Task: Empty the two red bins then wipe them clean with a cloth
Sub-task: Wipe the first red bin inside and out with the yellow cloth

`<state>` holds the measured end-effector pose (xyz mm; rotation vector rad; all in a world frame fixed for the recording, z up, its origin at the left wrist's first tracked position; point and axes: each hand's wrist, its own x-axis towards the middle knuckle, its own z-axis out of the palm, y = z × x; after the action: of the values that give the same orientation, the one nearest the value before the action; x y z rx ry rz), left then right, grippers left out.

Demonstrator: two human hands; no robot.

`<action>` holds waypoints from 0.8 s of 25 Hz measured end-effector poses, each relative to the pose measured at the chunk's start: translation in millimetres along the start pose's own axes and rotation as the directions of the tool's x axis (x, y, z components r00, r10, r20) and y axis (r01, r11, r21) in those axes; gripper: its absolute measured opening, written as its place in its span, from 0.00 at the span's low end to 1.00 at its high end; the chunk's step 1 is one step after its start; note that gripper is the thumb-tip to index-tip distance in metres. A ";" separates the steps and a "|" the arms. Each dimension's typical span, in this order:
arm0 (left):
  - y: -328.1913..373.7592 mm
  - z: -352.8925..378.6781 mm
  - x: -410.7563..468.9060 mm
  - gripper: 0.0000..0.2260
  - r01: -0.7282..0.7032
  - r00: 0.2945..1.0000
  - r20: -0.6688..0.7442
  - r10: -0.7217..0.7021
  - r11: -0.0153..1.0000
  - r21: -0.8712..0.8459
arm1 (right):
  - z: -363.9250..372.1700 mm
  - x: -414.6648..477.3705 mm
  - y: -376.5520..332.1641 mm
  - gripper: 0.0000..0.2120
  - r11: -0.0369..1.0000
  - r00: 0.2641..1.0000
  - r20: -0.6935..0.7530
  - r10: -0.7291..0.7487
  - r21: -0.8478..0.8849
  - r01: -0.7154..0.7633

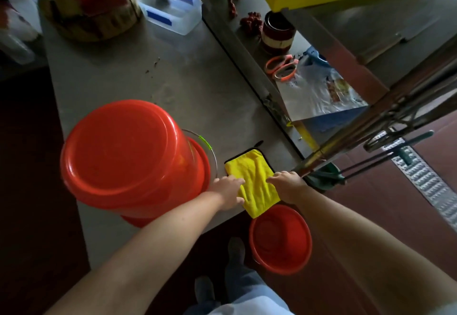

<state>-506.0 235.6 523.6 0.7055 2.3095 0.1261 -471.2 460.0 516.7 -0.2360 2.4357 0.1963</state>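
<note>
A large red bin stood upside down on the left part of the grey table, bottom up, with a wire handle showing at its right side. A smaller red bin sat upright on the floor, just beside the table's near edge, its mouth open to the camera. Between the two, a yellow cloth with a dark trim lay on the table, its near corner hanging over the edge above the smaller bin.

The left hand rested on the cloth's left border with its fingers stretched out and relaxed. The right hand touched the right border with bent knuckles; in the dim light it could not be told whether those fingers pinched the fabric or only pressed on it.

Farther back stood a thick wooden block and a clear plastic box. Orange-handled scissors lay on a lower ledge to the right.
</note>
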 end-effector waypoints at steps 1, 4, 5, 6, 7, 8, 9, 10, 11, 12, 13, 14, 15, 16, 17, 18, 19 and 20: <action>-0.3 -8.6 0.2 0.27 0.014 1.000 -0.015 -0.013 0.999 0.033 | -6.1 2.6 -0.6 0.24 1.000 1.000 0.004 -0.002 0.003 0.002; -3.0 -44.6 -3.5 0.23 0.049 0.988 -0.150 -0.021 0.981 0.185 | -42.6 13.7 -7.6 0.26 1.000 0.999 -0.032 -0.006 0.003 0.006; -5.1 -60.2 -6.6 0.21 0.076 0.973 -0.232 -0.019 0.968 0.239 | -58.9 17.7 -11.0 0.26 1.000 0.998 -0.057 -0.010 0.013 0.011; -7.7 -77.7 -9.9 0.20 0.111 0.950 -0.312 -0.019 0.954 0.279 | -77.2 21.4 -14.5 0.27 0.999 0.996 -0.090 -0.012 0.039 0.016; -10.3 -95.8 -12.2 0.19 0.144 0.923 -0.383 -0.018 0.942 0.302 | -95.1 25.0 -16.9 0.27 0.996 0.992 -0.129 -0.011 0.085 0.023; -14.0 -114.5 -16.2 0.18 0.175 0.892 -0.452 -0.018 0.935 0.309 | -113.0 28.3 -20.4 0.27 0.990 0.985 -0.173 -0.011 0.135 0.035; -20.4 -133.8 -23.4 0.18 0.210 0.855 -0.519 -0.023 0.929 0.306 | -132.3 30.3 -26.4 0.26 0.985 0.976 -0.216 -0.014 0.165 0.051; -28.8 -151.8 -32.6 0.17 0.248 0.816 -0.577 -0.032 0.921 0.301 | -151.2 32.0 -33.7 0.25 0.983 0.967 -0.254 -0.020 0.174 0.066; -40.3 -169.0 -43.9 0.17 0.293 0.779 -0.625 -0.048 0.909 0.296 | -171.7 34.2 -42.9 0.23 0.982 0.955 -0.293 -0.033 0.170 0.087; -53.7 -182.8 -56.6 0.17 0.341 0.748 -0.660 -0.073 0.895 0.286 | -190.8 36.1 -53.1 0.20 0.980 0.944 -0.326 -0.050 0.168 0.110; -68.8 -192.2 -71.3 0.18 0.391 0.723 -0.681 -0.115 0.881 0.267 | -208.2 37.2 -64.8 0.17 0.976 0.933 -0.352 -0.069 0.171 0.136; -84.8 -197.8 -87.4 0.19 0.442 0.705 -0.687 -0.174 0.866 0.234 | -225.0 37.5 -77.5 0.16 0.970 0.923 -0.374 -0.092 0.177 0.169; -99.8 -198.7 -102.0 0.21 0.486 0.696 -0.676 -0.244 0.853 0.192 | -238.9 38.1 -89.0 0.16 0.961 0.914 -0.389 -0.118 0.187 0.204; -114.7 -195.9 -116.7 0.23 0.526 0.684 -0.656 -0.318 0.838 0.143 | -251.6 38.3 -101.9 0.17 0.950 0.904 -0.401 -0.149 0.196 0.244; -129.8 -189.6 -133.1 0.26 0.567 0.666 -0.636 -0.389 0.819 0.092 | -263.2 37.8 -117.4 0.18 0.935 0.891 -0.413 -0.189 0.201 0.292; -143.4 -180.4 -148.2 0.29 0.601 0.648 -0.612 -0.453 0.798 0.047 | -272.1 37.5 -133.1 0.21 0.918 0.881 -0.415 -0.226 0.211 0.335; -156.0 -170.3 -162.4 0.32 0.631 0.633 -0.583 -0.509 0.776 0.007 | -279.2 37.4 -149.9 0.24 0.902 0.875 -0.410 -0.257 0.223 0.370; -166.8 -159.3 -175.3 0.35 0.656 0.620 -0.550 -0.560 0.754 -0.029 | -282.9 37.7 -165.3 0.28 0.890 0.875 -0.397 -0.277 0.238 0.389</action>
<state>-581.2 19.8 701.7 -0.1243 2.9991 -0.2416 -637.5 237.8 695.0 -0.5926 2.6790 -0.4224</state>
